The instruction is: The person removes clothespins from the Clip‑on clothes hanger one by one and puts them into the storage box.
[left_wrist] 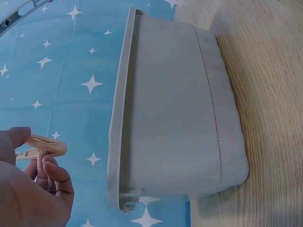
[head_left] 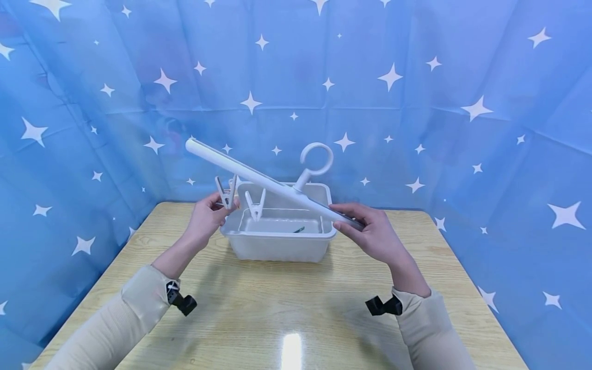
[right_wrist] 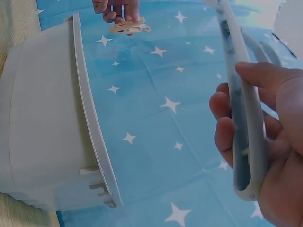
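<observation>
My right hand grips the lower end of a white bar-shaped hanger, held tilted above a pale grey plastic basin. Its round hook points up, and its free end rises to the left. At the basin's left side, my left hand pinches a clothespin between thumb and fingers. The clothespin looks peach in the wrist views and paler in the head view. Another V-shaped clothespin shows against the basin's interior; what supports it cannot be made out.
A small green piece lies inside the basin. The basin stands towards the back of a wood-grain table. Blue curtains with white stars hang behind and at both sides.
</observation>
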Demonstrator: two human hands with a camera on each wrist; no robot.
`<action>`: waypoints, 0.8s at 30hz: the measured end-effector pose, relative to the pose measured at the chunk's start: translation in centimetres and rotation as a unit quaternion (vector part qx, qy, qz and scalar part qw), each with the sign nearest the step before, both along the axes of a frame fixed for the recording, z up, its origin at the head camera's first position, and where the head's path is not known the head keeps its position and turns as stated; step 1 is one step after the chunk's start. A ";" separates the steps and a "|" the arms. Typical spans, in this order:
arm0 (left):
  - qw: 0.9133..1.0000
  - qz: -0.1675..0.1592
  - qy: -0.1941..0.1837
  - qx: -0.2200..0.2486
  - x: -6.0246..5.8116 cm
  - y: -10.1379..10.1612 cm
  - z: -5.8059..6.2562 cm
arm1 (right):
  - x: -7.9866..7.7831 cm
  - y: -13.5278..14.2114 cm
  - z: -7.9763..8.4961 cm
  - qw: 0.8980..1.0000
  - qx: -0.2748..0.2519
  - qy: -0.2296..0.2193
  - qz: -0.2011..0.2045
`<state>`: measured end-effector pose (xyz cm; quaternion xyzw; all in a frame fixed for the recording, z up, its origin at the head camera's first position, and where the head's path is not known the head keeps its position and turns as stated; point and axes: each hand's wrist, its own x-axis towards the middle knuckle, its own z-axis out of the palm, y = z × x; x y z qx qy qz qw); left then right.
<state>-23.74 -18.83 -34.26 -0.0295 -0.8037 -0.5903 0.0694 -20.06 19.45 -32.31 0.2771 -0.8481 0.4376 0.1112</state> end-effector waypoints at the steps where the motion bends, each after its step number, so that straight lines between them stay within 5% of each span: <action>1: 1.000 -0.001 -0.002 0.000 -0.1 0.0 0.0 | 0.0 0.0 0.0 1.000 0.000 0.000 0.001; 24: 0.998 -0.028 -0.041 -0.035 -0.5 0.6 -0.1 | 0.2 0.3 0.1 1.000 -0.002 0.019 0.009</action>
